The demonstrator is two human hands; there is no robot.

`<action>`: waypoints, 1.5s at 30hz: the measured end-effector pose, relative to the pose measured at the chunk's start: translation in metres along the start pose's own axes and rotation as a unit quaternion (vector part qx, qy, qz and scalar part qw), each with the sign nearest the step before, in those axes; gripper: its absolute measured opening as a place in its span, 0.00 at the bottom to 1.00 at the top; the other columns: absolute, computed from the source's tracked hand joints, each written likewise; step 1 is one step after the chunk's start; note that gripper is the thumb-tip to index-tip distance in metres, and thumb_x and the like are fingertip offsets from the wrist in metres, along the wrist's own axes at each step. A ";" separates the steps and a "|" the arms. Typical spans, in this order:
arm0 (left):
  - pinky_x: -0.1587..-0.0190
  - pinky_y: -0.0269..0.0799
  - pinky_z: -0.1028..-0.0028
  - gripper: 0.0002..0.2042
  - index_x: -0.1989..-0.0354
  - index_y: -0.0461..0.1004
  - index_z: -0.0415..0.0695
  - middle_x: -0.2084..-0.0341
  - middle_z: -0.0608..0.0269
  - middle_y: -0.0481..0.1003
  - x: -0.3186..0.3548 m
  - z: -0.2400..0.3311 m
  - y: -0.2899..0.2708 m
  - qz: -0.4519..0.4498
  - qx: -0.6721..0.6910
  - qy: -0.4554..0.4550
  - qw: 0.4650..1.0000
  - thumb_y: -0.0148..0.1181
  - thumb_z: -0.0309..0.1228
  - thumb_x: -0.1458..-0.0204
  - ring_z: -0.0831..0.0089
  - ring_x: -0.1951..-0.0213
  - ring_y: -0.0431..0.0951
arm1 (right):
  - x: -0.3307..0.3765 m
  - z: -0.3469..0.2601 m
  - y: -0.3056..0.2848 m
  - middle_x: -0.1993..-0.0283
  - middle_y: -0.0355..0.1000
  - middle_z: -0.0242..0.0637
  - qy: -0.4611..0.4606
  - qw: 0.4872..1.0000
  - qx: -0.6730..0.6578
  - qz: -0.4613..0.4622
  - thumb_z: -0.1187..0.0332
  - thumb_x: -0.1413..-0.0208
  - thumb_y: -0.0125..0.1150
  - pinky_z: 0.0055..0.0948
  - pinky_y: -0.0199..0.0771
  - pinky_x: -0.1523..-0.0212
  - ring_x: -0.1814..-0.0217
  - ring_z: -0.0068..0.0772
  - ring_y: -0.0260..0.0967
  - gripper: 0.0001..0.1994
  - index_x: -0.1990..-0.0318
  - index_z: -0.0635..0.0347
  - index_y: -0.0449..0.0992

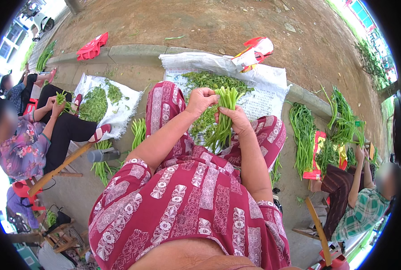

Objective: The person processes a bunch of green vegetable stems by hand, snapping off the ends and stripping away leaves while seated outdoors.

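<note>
In front of my lap I hold a bunch of long green leafy-vegetable stems [227, 96], cut ends up and leaves hanging down. My right hand [237, 119] is wrapped around the middle of the bunch. At the upper left edge of the stems, my left hand [201, 101] is closed in a pinch, fingertips against the stalks. Beneath and beyond my hands a white woven sack [268, 87] lies spread on the ground, with loose green leaves [216, 80] scattered over it. My hands and the bunch hide part of the leaf pile.
To the left, a person [18, 139] handles greens beside another leaf-strewn sack [131, 96]. A person in green checks [364, 211] sits at right near long bundled greens [303, 135]. A kerb [135, 53] runs beyond, with a red bag [92, 46] and a red-and-white bag [254, 54].
</note>
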State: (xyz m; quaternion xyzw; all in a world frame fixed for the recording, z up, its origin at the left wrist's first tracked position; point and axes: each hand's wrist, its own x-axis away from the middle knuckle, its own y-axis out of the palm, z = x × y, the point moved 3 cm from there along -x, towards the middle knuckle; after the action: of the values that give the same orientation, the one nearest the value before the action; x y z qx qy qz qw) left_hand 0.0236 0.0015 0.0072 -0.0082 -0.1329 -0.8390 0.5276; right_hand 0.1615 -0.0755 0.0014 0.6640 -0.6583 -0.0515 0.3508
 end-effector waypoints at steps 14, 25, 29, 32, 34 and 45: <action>0.67 0.72 0.77 0.17 0.56 0.67 0.42 0.69 0.64 0.74 0.001 -0.015 0.005 0.013 0.158 -0.094 0.983 0.61 0.35 0.51 0.77 0.70 0.74 | -0.012 -0.005 -0.015 0.72 0.71 0.39 -0.033 0.994 -0.101 -0.006 0.74 0.51 0.58 0.35 0.76 0.71 0.74 0.34 0.71 0.08 0.63 0.64 0.71; 0.62 0.75 0.58 0.28 0.48 0.63 0.49 0.59 0.58 0.71 0.018 -0.019 0.043 -0.241 0.257 -0.218 0.910 0.61 0.49 0.54 0.61 0.61 0.75 | -0.014 -0.003 -0.006 0.70 0.73 0.33 -0.113 0.990 0.000 0.082 0.71 0.52 0.60 0.24 0.71 0.76 0.74 0.24 0.70 0.07 0.65 0.63 0.74; 0.62 0.74 0.58 0.27 0.49 0.64 0.47 0.59 0.57 0.71 0.016 -0.019 0.042 -0.245 0.237 -0.230 0.912 0.63 0.46 0.55 0.62 0.62 0.75 | -0.016 -0.008 -0.016 0.72 0.74 0.32 -0.137 0.981 0.104 0.088 0.70 0.55 0.63 0.23 0.69 0.76 0.76 0.22 0.69 0.07 0.68 0.62 0.75; 0.65 0.74 0.64 0.24 0.53 0.66 0.42 0.63 0.58 0.72 0.012 -0.025 0.039 -0.237 0.217 -0.194 0.927 0.67 0.35 0.57 0.66 0.67 0.75 | -0.016 -0.010 -0.011 0.72 0.74 0.32 -0.124 0.982 0.108 0.091 0.70 0.56 0.65 0.22 0.69 0.77 0.76 0.21 0.69 0.09 0.67 0.62 0.75; 0.69 0.73 0.69 0.20 0.57 0.68 0.39 0.67 0.58 0.73 0.013 -0.021 0.041 -0.255 0.131 -0.173 0.942 0.66 0.27 0.59 0.68 0.71 0.75 | -0.015 -0.009 -0.010 0.72 0.73 0.32 -0.120 0.980 0.123 0.100 0.70 0.56 0.65 0.23 0.69 0.77 0.76 0.22 0.69 0.09 0.68 0.62 0.75; 0.80 0.67 0.76 0.10 0.67 0.73 0.39 0.79 0.64 0.72 0.012 -0.024 0.038 -0.168 -0.055 -0.116 0.977 0.61 0.22 0.60 0.75 0.82 0.71 | -0.005 -0.013 0.013 0.71 0.72 0.39 -0.106 0.987 0.116 0.046 0.68 0.55 0.64 0.26 0.68 0.85 0.80 0.30 0.69 0.13 0.66 0.68 0.73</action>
State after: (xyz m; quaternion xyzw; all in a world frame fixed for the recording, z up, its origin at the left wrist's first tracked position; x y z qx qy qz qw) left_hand 0.0545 -0.0305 -0.0064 -0.1122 -0.1467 -0.9151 0.3584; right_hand 0.1572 -0.0640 0.0160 0.6598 -0.7232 -0.0291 0.2018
